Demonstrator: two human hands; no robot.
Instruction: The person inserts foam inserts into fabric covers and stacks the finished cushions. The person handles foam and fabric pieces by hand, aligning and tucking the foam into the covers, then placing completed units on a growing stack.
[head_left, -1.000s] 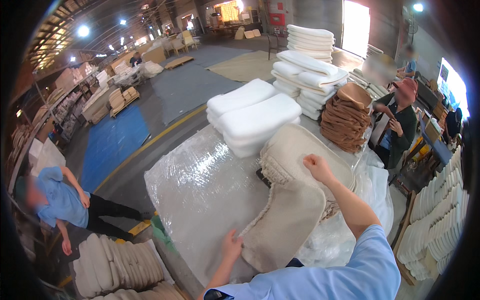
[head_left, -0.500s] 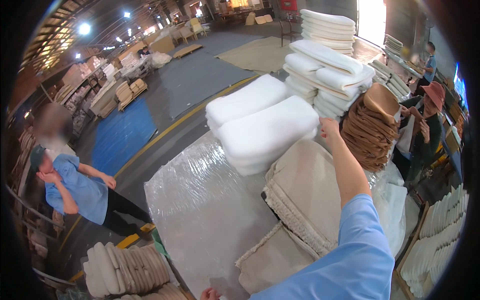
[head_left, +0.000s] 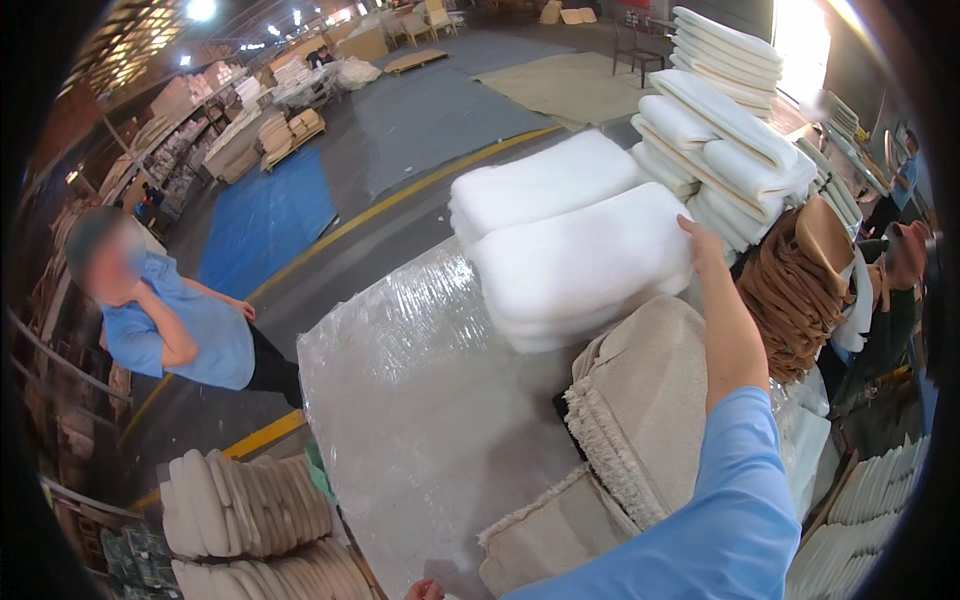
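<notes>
Right hand (head_left: 702, 243) touches still-stacked white padding (head_left: 580, 265), centre-right; left hand (head_left: 424, 591), bottom edge: both grips unclear. Beige fabric (head_left: 545, 535) lies flat.

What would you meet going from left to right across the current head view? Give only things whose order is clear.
Person in a blue shirt → left hand, at the lower edge → nearer white cushions → right hand → brown stack → reddish hat.
</notes>
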